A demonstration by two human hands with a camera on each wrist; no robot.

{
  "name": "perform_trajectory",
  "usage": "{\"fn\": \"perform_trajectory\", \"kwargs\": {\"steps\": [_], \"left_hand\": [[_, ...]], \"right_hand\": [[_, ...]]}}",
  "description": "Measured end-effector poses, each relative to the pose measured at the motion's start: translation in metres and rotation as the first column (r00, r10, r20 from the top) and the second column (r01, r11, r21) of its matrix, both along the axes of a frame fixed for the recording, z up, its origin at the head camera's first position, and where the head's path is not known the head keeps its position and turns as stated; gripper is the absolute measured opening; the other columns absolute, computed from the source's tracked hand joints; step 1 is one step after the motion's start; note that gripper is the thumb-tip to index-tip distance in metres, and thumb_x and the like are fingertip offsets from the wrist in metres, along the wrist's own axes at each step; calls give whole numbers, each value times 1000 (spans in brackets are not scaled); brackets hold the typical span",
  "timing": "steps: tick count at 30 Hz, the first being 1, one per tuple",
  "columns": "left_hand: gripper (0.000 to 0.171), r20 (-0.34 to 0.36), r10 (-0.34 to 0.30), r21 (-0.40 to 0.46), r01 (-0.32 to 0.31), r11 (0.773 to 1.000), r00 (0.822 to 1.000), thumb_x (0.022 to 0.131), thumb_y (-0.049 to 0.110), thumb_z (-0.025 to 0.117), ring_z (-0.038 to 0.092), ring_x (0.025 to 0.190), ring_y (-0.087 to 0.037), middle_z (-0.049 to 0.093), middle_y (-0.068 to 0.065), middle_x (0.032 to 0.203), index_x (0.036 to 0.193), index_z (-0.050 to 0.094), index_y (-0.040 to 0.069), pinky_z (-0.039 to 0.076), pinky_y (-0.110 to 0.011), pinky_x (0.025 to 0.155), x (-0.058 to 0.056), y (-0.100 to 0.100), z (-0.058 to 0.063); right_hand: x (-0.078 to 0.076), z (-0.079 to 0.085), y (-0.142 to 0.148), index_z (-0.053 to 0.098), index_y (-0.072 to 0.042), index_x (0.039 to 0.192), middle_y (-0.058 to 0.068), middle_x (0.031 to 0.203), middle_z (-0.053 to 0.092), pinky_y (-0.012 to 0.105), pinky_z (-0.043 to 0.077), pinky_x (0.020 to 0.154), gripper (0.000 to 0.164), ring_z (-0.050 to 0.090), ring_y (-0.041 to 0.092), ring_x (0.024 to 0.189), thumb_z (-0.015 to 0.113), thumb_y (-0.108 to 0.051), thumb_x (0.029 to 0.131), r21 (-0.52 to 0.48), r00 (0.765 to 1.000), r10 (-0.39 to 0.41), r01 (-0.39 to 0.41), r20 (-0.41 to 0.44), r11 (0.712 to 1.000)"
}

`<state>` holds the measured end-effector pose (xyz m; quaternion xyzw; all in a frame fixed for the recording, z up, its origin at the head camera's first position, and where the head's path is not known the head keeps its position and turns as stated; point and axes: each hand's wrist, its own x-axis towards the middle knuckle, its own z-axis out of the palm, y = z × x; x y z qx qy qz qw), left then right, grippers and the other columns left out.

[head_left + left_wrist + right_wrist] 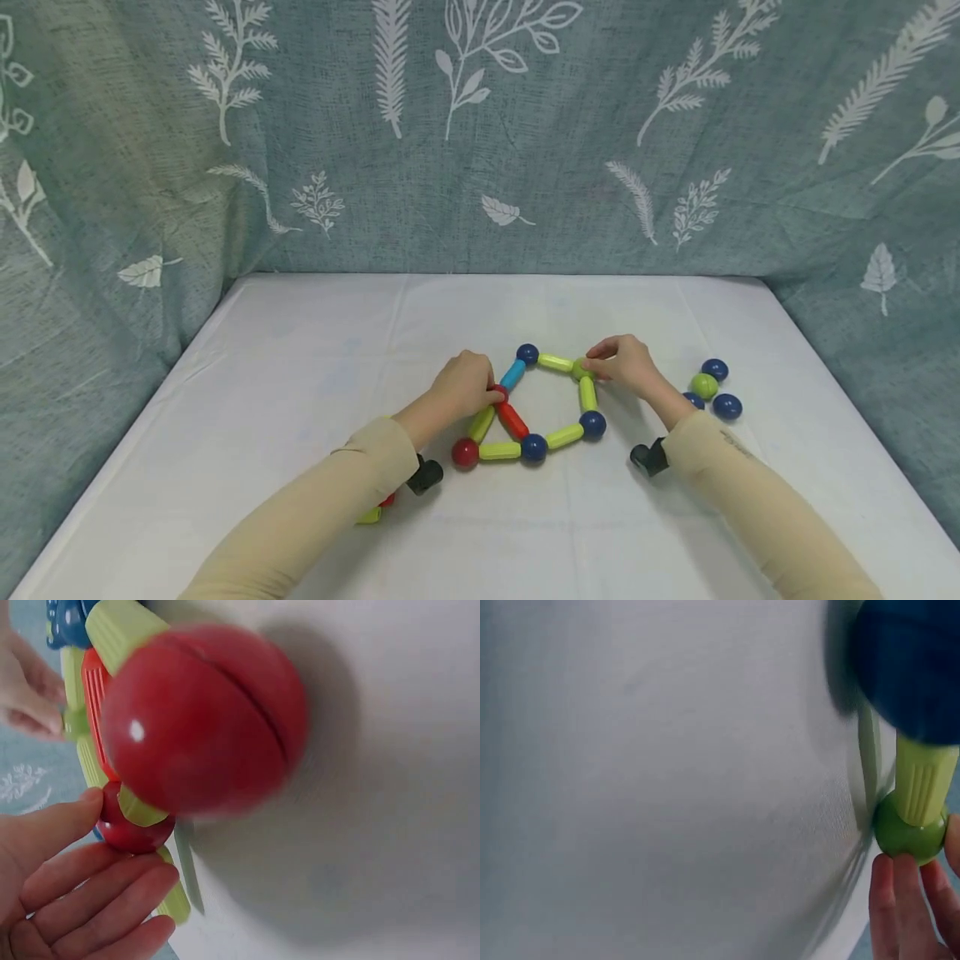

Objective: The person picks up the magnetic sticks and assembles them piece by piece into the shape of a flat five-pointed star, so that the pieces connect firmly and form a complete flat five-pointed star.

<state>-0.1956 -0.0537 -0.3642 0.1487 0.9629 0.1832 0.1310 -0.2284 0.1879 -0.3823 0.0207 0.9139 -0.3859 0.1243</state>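
A flat frame of coloured rods and balls lies on the table, a triangle joined to a larger ring. My left hand (463, 383) pinches a red ball (135, 825) between thumb and fingers, where a light-blue rod (513, 375), a red rod (513, 421) and a yellow-green rod (482, 424) meet. A yellow-green rod end (175, 896) shows beside its fingertips. My right hand (626, 364) pinches the green ball (911, 832) at the ring's far right corner. Nearer corners are a larger-looking red ball (465, 453) and navy balls (533, 448); another navy ball (528, 354) tops the ring.
Right of the frame sit several loose balls, navy (727, 407) and green (704, 386). By my left forearm, partly hidden under it, lie a yellow-green piece (369, 517) and a red piece (387, 500). A leaf-patterned curtain (420, 192) hangs behind the white-covered table (315, 333).
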Motion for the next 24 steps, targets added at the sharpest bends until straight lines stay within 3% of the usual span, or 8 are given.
{"fn": "perform_trajectory", "kwargs": {"steps": [10, 14, 19, 22, 24], "left_hand": [[24, -36, 0, -37, -1, 999, 999, 82, 23, 69, 44, 48, -10, 50, 0, 53, 68, 63, 5, 34, -17, 45, 16, 2, 0], [20, 12, -17, 4, 17, 1000, 1000, 84, 21, 67, 48, 52, -11, 56, -1, 58, 79, 68, 2, 38, -18, 48, 17, -4, -1], [28, 56, -66, 70, 62, 996, 996, 87, 19, 63, 60, 83, -18, 66, -7, 93, 108, 66, 2, 50, -30, 73, 14, -30, 6], [28, 49, -91, 90, 86, 992, 995, 88, 16, 60, 58, 97, -24, 64, -10, 104, 112, 64, 2, 48, -37, 84, 9, -55, 13], [25, 42, -104, 101, 100, 990, 994, 88, 12, 60, 58, 97, -26, 64, -10, 103, 109, 65, 0, 47, -38, 84, 7, -73, 16]], "right_hand": [[-8, -3, -10, 64, 3, 108, 20, 109, 60, 27, 51, 71, 28, 61, 23, 88, 65, -14, 85, -49, 1000, -21, 20, -15, 999], [-10, -3, -11, 64, 2, 109, 20, 111, 59, 28, 51, 72, 28, 61, 23, 88, 65, -14, 85, -57, 1000, -29, 30, 6, 998], [-11, -5, -10, 64, 1, 110, 20, 112, 58, 28, 51, 73, 30, 61, 23, 89, 65, -16, 86, -69, 999, -35, 37, 31, 997], [-12, -5, -8, 63, 2, 110, 20, 113, 58, 28, 51, 74, 30, 61, 23, 90, 64, -15, 86, -81, 999, -35, 37, 37, 996], [-12, -5, -8, 62, 3, 111, 22, 114, 57, 28, 51, 74, 30, 61, 24, 91, 64, -14, 86, -98, 999, -34, 37, 40, 994]]}}
